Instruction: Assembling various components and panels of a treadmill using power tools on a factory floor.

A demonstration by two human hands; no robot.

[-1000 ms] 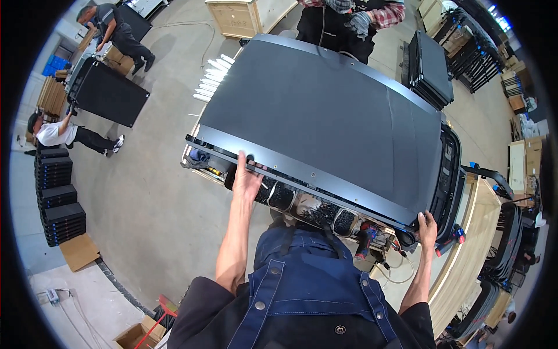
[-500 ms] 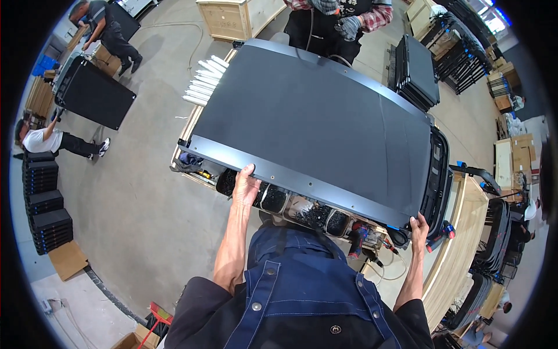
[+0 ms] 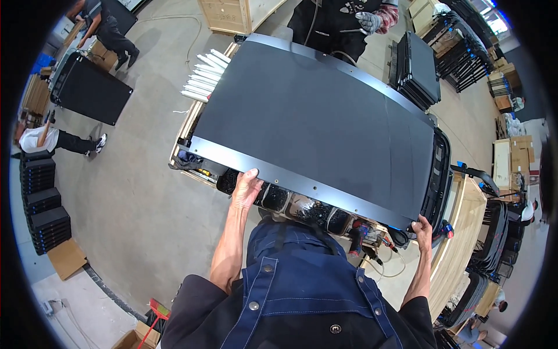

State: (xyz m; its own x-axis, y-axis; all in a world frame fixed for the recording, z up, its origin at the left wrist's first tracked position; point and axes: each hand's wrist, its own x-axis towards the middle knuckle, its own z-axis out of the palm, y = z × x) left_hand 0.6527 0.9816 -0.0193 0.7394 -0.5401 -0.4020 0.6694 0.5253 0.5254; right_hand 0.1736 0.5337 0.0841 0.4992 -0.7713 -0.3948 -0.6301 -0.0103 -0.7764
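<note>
A large dark treadmill deck (image 3: 314, 128) with a black belt and grey metal side rails lies across a wooden workbench in front of me. My left hand (image 3: 247, 189) grips the near rail (image 3: 296, 186) left of its middle, thumb on top and fingers curled beneath, partly hidden. At the deck's near right corner, my right hand (image 3: 422, 232) holds the edge in the same way, its fingers mostly hidden. The black frame end (image 3: 439, 180) is just beyond that hand.
Parts bins (image 3: 273, 198) and power drills (image 3: 358, 238) sit under the near rail. White tubes (image 3: 206, 75) lie at the bench's left end. Across the deck stands a co-worker with a gloved hand (image 3: 368, 23). A wooden crate (image 3: 456, 244) is at right; stacked black panels (image 3: 415, 70) stand far right.
The deck has shifted slightly right and toward me, with both my hands moving along on its edge. Across from me, the co-worker's gloved hands have moved; one is now out of view.
</note>
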